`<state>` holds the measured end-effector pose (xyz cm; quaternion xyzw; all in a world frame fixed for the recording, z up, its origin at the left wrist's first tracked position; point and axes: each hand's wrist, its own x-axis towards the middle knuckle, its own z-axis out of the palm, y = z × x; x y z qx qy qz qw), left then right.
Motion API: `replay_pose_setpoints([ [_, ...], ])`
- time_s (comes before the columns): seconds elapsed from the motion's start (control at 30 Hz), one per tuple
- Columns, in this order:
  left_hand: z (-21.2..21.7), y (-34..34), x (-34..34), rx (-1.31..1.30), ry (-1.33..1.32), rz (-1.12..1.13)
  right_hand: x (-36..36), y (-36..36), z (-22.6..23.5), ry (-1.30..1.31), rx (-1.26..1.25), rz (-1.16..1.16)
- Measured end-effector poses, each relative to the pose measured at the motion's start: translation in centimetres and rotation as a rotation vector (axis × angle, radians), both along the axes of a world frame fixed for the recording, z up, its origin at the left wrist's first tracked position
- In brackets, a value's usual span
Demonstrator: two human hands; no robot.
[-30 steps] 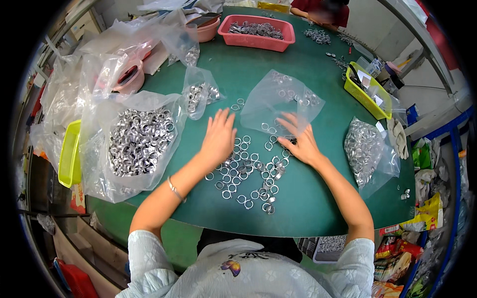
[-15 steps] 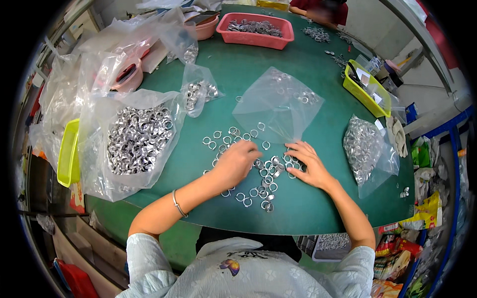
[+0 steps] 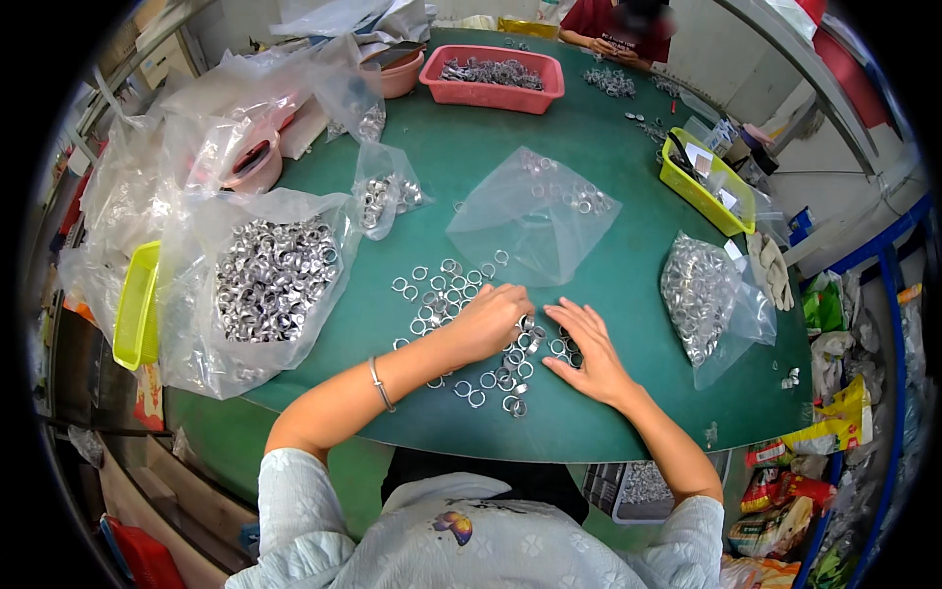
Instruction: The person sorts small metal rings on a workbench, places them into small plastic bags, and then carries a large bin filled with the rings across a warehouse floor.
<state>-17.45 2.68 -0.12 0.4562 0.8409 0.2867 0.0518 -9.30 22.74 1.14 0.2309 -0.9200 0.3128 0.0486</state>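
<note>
Loose metal rings (image 3: pixel 446 294) lie scattered on the green surface (image 3: pixel 628 324), mostly up-left of both hands. The left hand (image 3: pixel 491 319), curled over them, sits nearer; the right hand (image 3: pixel 589 358) rests flat, fingers spread, holding nothing.

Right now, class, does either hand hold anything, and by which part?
Cannot be told: the left hand and right hand rest palm-down on the loose metal rings, hiding any grip.

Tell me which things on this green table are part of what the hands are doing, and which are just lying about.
In use: left hand, right hand, loose metal rings, flat clear bag.

Lying about: big bag of rings, pink tray, yellow bin, gloves.
</note>
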Motion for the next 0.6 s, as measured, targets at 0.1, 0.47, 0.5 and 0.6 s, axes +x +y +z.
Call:
replay_pose_setpoints([
  [0.1, 0.1, -0.3, 0.1, 0.091, 0.006, -0.011, 0.0, -1.2, -0.4, -0.076, -0.174, 0.071],
  [0.47, -0.3, -0.1, 1.0, 0.180, -0.167, 0.036, 0.1, -2.0, -0.4, 0.025, -0.191, -0.032],
  [0.5, -0.4, -0.1, 1.0, 0.211, -0.187, 0.056, 0.2, -1.9, -0.7, 0.040, -0.175, -0.028],
  [0.6, -0.7, 0.0, 1.0, 0.243, -0.165, 0.069, 0.2, -1.8, -0.7, 0.152, -0.110, -0.040],
])
